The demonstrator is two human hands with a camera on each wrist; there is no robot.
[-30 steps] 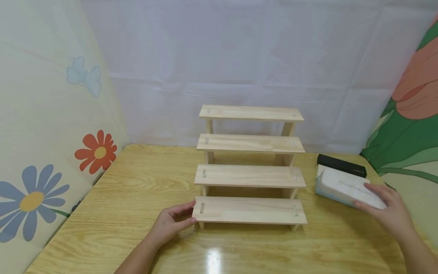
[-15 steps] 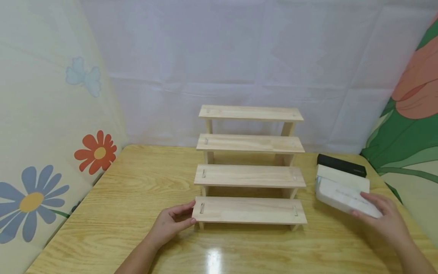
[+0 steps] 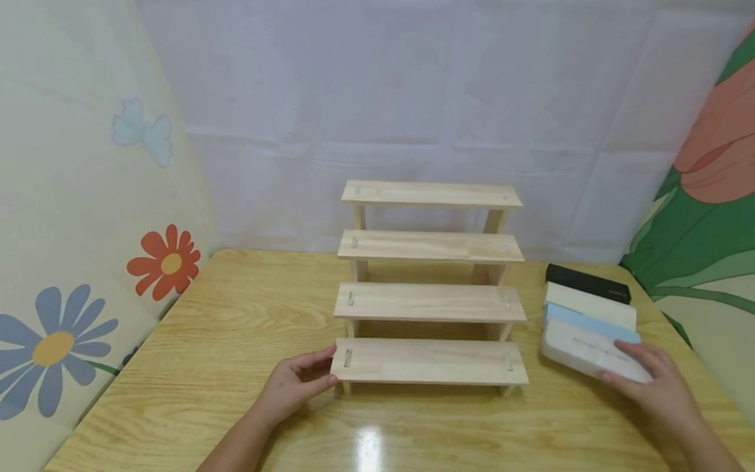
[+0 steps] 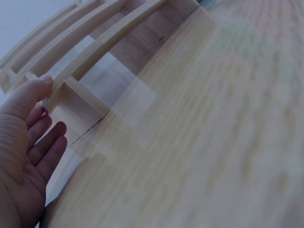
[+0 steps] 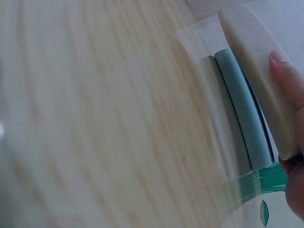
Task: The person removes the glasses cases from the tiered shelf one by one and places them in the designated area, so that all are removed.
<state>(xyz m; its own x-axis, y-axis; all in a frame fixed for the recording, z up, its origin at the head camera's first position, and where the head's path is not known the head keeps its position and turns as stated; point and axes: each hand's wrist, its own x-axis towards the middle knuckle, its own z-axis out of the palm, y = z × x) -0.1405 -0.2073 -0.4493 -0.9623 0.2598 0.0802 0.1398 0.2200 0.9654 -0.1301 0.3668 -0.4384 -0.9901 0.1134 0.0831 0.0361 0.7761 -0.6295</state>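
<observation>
A pale wooden step shelf (image 3: 429,360) stands on the table, its tiers rising toward the back. My left hand (image 3: 295,387) holds the left end of its lowest board, thumb at the front corner and index finger at the back corner. In the left wrist view the thumb (image 4: 40,85) lies against the board's edge, with other fingers loosely bent below. My right hand (image 3: 663,387) grips the right end of a white oblong case (image 3: 590,347) with rounded edges and faint lettering. This case sits tilted right in front of a light blue case (image 3: 590,320).
Behind the light blue case lie a cream case (image 3: 590,305) and a black case (image 3: 586,284) in a row, right of the shelf. The wood-grain table (image 3: 259,308) meets a white cloth backdrop (image 3: 401,85) and flower-printed side panels (image 3: 59,216).
My right hand has drawn the white case toward the front, uncovering the cream case and then the light blue one. My left hand has stayed at the shelf's lowest board.
</observation>
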